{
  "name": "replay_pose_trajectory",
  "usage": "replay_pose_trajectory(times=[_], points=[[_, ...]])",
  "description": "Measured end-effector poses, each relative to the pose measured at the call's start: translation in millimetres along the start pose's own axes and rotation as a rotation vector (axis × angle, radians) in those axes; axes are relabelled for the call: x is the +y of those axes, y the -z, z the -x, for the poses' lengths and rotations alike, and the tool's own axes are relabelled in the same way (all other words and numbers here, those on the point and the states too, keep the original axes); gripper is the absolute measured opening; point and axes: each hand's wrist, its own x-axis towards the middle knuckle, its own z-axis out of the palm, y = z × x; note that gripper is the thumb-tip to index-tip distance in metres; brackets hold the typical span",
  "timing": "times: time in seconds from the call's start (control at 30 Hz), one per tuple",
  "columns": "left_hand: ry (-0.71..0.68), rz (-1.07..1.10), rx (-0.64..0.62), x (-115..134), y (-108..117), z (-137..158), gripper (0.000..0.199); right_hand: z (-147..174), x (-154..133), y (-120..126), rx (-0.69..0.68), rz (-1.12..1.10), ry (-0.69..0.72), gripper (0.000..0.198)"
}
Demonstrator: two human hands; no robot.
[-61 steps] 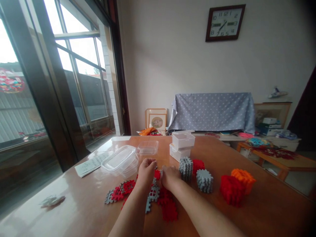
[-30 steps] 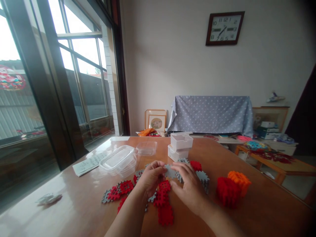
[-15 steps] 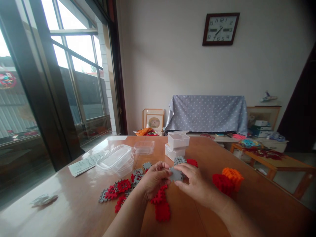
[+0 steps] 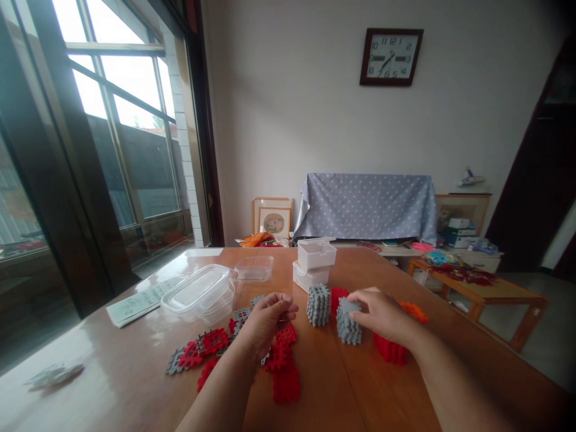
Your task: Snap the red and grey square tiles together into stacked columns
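Observation:
My right hand (image 4: 378, 313) is on a stack of grey notched building tiles (image 4: 349, 324), its thumb and fingers closed on the flat top tile (image 4: 351, 305). Left of it stands another grey tile stack (image 4: 318, 306), and a red stack (image 4: 338, 299) is partly hidden behind. Over the loose tiles hovers my left hand (image 4: 272, 321), fingers curled together with nothing visible in them. Below it lie scattered red tiles (image 4: 287, 384) and grey tiles (image 4: 175, 361). Beyond my right wrist, a red stack (image 4: 389, 350) and an orange stack (image 4: 414, 312) are partly covered.
Two white plastic boxes (image 4: 315, 257) stand one on the other toward the back. Clear plastic containers (image 4: 198, 294) and a printed sheet (image 4: 141, 301) are at the left. A small plastic packet (image 4: 54, 375) lies near the left edge of the wooden table (image 4: 121, 384).
My hands have come apart. The right hand has carried the grey tile rightward and down onto the grey stack, while the left stays over the loose tiles. The view has turned slightly right.

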Motion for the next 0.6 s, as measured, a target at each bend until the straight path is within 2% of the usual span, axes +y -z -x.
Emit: replay_pose_trajectory(times=[0.23, 0.4, 0.5, 0.6], points=[[-0.012, -0.013, 0.024, 1, 3, -1, 0.038, 1, 4, -5, -0.035, -0.027, -0.018, 0.026], [-0.019, -0.058, 0.037, 0, 7, -3, 0.038, 0, 13, -4, 0.078, -0.108, 0.008, 0.030], [-0.094, -0.174, 0.056, -2, 10, -7, 0.029, -1, 3, -2, 0.170, -0.163, 0.000, 0.026], [-0.201, -0.458, 0.125, -5, 16, -13, 0.016, 0, -23, -6, 0.220, -0.275, 0.024, 0.026]])
